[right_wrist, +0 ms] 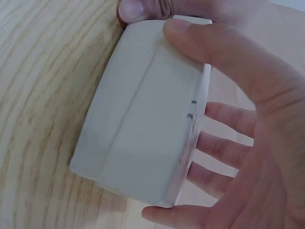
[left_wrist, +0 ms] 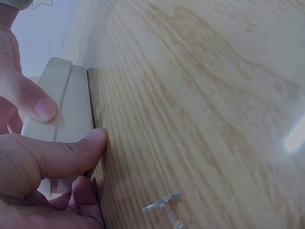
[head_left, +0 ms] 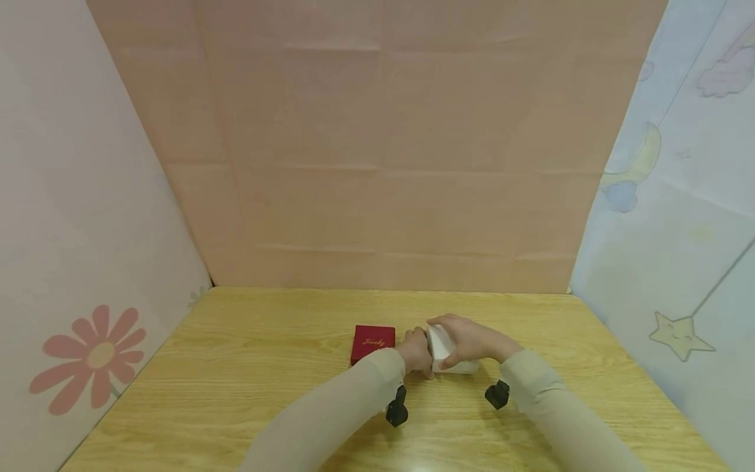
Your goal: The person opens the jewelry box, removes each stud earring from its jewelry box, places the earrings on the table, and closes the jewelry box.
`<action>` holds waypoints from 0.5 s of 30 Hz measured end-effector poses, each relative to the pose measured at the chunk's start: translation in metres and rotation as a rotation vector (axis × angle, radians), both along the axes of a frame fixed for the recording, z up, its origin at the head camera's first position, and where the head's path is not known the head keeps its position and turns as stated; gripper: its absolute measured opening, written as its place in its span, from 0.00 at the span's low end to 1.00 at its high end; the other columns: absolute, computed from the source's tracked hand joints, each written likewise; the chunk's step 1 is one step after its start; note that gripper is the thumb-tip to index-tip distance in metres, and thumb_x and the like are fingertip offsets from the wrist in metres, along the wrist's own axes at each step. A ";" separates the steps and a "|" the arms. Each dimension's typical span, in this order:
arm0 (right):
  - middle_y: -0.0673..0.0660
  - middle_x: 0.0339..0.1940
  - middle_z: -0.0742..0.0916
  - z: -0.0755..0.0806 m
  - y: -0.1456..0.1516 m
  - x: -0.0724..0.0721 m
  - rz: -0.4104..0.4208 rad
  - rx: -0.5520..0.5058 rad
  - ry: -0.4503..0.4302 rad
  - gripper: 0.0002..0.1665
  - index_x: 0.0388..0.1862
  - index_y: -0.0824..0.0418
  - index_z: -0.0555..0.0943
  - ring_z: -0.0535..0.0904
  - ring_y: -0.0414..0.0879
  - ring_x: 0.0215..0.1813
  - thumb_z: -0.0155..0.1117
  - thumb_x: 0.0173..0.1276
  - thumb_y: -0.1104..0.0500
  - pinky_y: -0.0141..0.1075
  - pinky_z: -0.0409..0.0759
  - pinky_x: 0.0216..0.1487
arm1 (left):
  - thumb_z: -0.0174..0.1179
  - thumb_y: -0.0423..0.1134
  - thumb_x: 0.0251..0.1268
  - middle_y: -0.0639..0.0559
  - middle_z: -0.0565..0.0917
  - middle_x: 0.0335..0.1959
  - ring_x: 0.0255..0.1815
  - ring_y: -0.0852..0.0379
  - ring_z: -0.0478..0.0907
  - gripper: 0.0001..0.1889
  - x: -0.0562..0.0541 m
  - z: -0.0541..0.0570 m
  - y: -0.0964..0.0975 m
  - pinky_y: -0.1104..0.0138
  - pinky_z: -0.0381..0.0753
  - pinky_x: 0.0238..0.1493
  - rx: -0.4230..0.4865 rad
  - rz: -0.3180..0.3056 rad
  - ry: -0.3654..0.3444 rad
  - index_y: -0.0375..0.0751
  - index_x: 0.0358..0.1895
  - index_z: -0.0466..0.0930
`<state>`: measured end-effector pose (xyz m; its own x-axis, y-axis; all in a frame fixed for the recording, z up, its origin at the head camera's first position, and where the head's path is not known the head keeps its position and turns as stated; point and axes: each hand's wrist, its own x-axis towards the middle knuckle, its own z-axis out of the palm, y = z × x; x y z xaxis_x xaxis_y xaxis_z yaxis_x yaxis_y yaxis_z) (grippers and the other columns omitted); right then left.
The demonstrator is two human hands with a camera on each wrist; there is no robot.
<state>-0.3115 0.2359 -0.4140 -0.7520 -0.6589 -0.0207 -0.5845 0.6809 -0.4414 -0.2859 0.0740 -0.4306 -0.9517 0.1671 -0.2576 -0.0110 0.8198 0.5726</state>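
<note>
A white lidded box (head_left: 441,347) stands on the wooden table, with a seam line running along its side between lid and base. My right hand (head_left: 472,339) grips the lid part, thumb on the near side and fingers spread along the far side, as the right wrist view shows. At the left end, my left hand (head_left: 416,354) holds the base between thumb (left_wrist: 71,155) and curled fingers. Just left of that hand lies a flat red box (head_left: 373,343) with gold "Jewelry" lettering, its lower right corner hidden by the wrist.
On the wooden table (head_left: 277,367), a small silvery metal piece (left_wrist: 162,202) shows in the left wrist view. A tan sheet (head_left: 377,164) stands at the back edge. Pale patterned walls (head_left: 100,196) border both sides.
</note>
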 end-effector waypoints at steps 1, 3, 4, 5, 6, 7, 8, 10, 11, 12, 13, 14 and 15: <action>0.63 0.62 0.75 0.000 0.001 0.000 -0.001 -0.002 -0.002 0.55 0.70 0.65 0.65 0.74 0.50 0.50 0.80 0.46 0.49 0.43 0.76 0.44 | 0.79 0.34 0.40 0.43 0.69 0.52 0.46 0.49 0.70 0.40 0.000 0.000 0.000 0.55 0.77 0.50 -0.002 0.001 -0.001 0.36 0.59 0.65; 0.62 0.62 0.75 -0.001 0.002 -0.001 -0.005 -0.005 -0.004 0.55 0.70 0.65 0.65 0.73 0.49 0.49 0.80 0.47 0.49 0.42 0.76 0.44 | 0.79 0.34 0.40 0.43 0.69 0.52 0.45 0.49 0.71 0.40 0.000 -0.001 0.001 0.55 0.77 0.50 -0.003 0.004 -0.002 0.36 0.58 0.65; 0.62 0.62 0.75 -0.001 0.003 -0.001 -0.008 -0.008 -0.005 0.55 0.71 0.65 0.65 0.73 0.49 0.50 0.80 0.47 0.49 0.42 0.76 0.44 | 0.79 0.34 0.40 0.43 0.69 0.52 0.45 0.50 0.71 0.40 0.000 -0.002 0.001 0.55 0.77 0.49 -0.005 0.005 -0.001 0.36 0.58 0.65; 0.61 0.62 0.75 -0.001 0.004 -0.001 -0.009 -0.012 -0.006 0.55 0.71 0.64 0.65 0.73 0.49 0.50 0.80 0.47 0.49 0.42 0.76 0.44 | 0.79 0.34 0.40 0.43 0.69 0.52 0.45 0.50 0.71 0.40 -0.001 -0.002 0.001 0.56 0.77 0.49 -0.006 0.005 0.000 0.36 0.58 0.65; 0.61 0.62 0.75 -0.002 0.005 -0.001 -0.010 -0.015 -0.006 0.54 0.71 0.64 0.65 0.73 0.49 0.50 0.80 0.48 0.49 0.42 0.76 0.44 | 0.79 0.34 0.40 0.43 0.69 0.52 0.45 0.50 0.71 0.39 -0.001 -0.002 0.001 0.56 0.77 0.49 -0.002 0.005 0.001 0.36 0.57 0.65; 0.62 0.63 0.75 -0.001 0.005 -0.001 -0.011 -0.022 -0.010 0.54 0.71 0.65 0.64 0.73 0.49 0.50 0.80 0.48 0.49 0.42 0.76 0.44 | 0.79 0.34 0.39 0.43 0.69 0.52 0.45 0.50 0.71 0.39 -0.001 -0.003 0.001 0.56 0.77 0.49 0.001 0.006 0.000 0.37 0.57 0.65; 0.62 0.63 0.75 -0.001 0.006 0.000 -0.012 -0.036 -0.016 0.54 0.71 0.65 0.64 0.73 0.50 0.51 0.80 0.48 0.50 0.42 0.76 0.44 | 0.79 0.34 0.39 0.43 0.69 0.52 0.45 0.50 0.71 0.39 -0.001 -0.003 0.001 0.56 0.77 0.49 0.004 0.006 -0.001 0.37 0.57 0.65; 0.64 0.63 0.74 0.000 0.008 0.000 -0.017 -0.060 -0.021 0.54 0.71 0.65 0.64 0.73 0.51 0.50 0.79 0.48 0.50 0.42 0.76 0.43 | 0.79 0.33 0.39 0.43 0.69 0.52 0.45 0.50 0.71 0.39 0.000 -0.003 0.001 0.56 0.77 0.49 0.007 0.007 -0.002 0.37 0.56 0.65; 0.64 0.64 0.74 0.000 0.009 0.001 -0.019 -0.075 -0.030 0.54 0.71 0.65 0.64 0.73 0.51 0.50 0.79 0.48 0.51 0.41 0.76 0.42 | 0.79 0.33 0.39 0.43 0.69 0.52 0.45 0.50 0.71 0.39 0.000 -0.003 0.001 0.56 0.77 0.49 0.006 0.008 -0.002 0.37 0.56 0.65; 0.65 0.64 0.73 0.000 0.010 0.001 -0.024 -0.090 -0.041 0.54 0.71 0.65 0.64 0.72 0.51 0.49 0.79 0.48 0.51 0.41 0.76 0.42 | 0.79 0.33 0.39 0.43 0.69 0.52 0.45 0.50 0.71 0.39 0.000 -0.002 0.002 0.56 0.77 0.50 0.006 0.009 -0.002 0.37 0.56 0.65; 0.65 0.65 0.73 -0.001 0.012 0.001 -0.027 -0.107 -0.052 0.55 0.71 0.65 0.63 0.72 0.51 0.49 0.79 0.48 0.51 0.41 0.76 0.41 | 0.80 0.34 0.39 0.43 0.69 0.52 0.45 0.50 0.71 0.39 0.001 -0.002 0.002 0.56 0.78 0.50 -0.002 0.010 0.000 0.37 0.56 0.65; 0.65 0.65 0.72 -0.001 0.013 0.001 -0.031 -0.128 -0.069 0.55 0.72 0.64 0.62 0.72 0.51 0.49 0.79 0.48 0.51 0.40 0.75 0.40 | 0.80 0.34 0.39 0.42 0.69 0.52 0.45 0.50 0.72 0.39 0.001 -0.002 0.002 0.56 0.78 0.49 -0.008 0.012 0.004 0.36 0.56 0.65; 0.65 0.65 0.72 -0.003 0.015 0.000 -0.034 -0.149 -0.089 0.55 0.73 0.64 0.62 0.72 0.51 0.48 0.79 0.49 0.51 0.40 0.75 0.40 | 0.80 0.34 0.38 0.42 0.70 0.51 0.45 0.50 0.72 0.40 0.002 -0.001 0.002 0.56 0.78 0.49 -0.018 0.013 0.009 0.36 0.56 0.64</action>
<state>-0.3112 0.2513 -0.4166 -0.7735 -0.6338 0.0080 -0.5162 0.6226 -0.5881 -0.2842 0.0760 -0.4315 -0.9561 0.1500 -0.2517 -0.0167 0.8296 0.5580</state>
